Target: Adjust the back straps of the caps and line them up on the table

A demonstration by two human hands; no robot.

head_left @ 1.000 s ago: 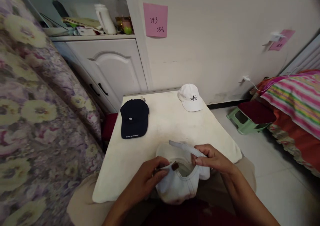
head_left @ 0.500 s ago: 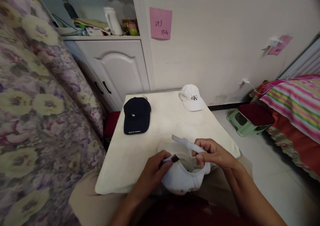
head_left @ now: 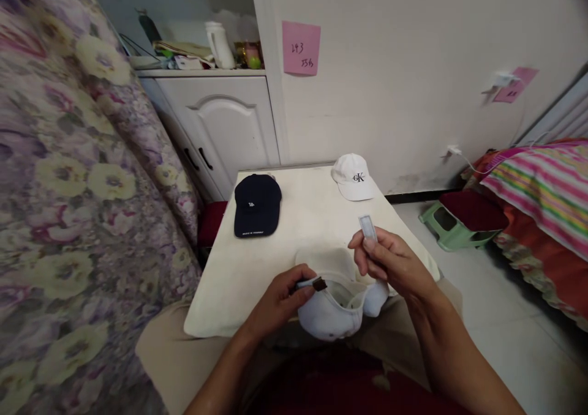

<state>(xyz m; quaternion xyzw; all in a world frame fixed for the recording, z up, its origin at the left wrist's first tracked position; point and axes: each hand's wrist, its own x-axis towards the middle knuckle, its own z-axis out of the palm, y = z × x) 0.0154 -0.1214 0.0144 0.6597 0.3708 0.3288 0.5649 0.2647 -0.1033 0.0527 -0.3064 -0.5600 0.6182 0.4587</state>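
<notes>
A pale baseball cap (head_left: 324,317) sits at the near edge of the table, its back opening toward me and its brim pointing away. My left hand (head_left: 281,297) pinches the strap on the cap's left side, just behind a dark buckle (head_left: 320,284). The loose strap (head_left: 367,227) on the other side stands up between the thumb and fingers of my right hand (head_left: 390,261). Strap end and buckle are apart. Farther off lie a navy cap (head_left: 258,204) at the left and a white cap (head_left: 351,176) with black letters at the back right.
The cream tabletop (head_left: 229,280) reaches to the wall. A floral curtain (head_left: 92,219) hangs at the left, before a white cabinet (head_left: 229,121). On the right stand a green stool (head_left: 452,225) with a red top and a bed with a striped cover (head_left: 542,188).
My right hand has lifted the loose strap and turned its end upright, away from the buckle. My left hand keeps its pinch by the buckle. The view has shifted slightly.
</notes>
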